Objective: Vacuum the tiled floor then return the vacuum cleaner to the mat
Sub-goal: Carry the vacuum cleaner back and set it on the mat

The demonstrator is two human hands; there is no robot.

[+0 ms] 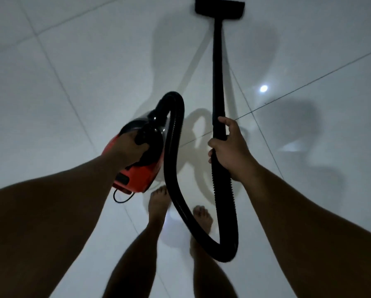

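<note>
One vacuum, red and black, hangs off the floor at the near left, carried by the left hand, whose fingers are curled round its top handle. Being held up in one hand, it looks fairly light, and that handle is the natural place to carry it. One ribbed hose leaves its front, arches up, then loops down low past the feet and climbs to the right hand. That hand is wrapped tight round the near end of one stiff black wand, just where hose meets wand. The wand runs straight away to one flat nozzle, which sits at the far edge of view, seemingly on the floor.

The hose is soft and will swing and snag on legs; the wand is rigid and steers best from where it is held now. The glossy tiles look slippery, more so for the two bare feet. A short loop of cord dangles under the body. No mat is in sight, so vacuuming seems to be under way.
</note>
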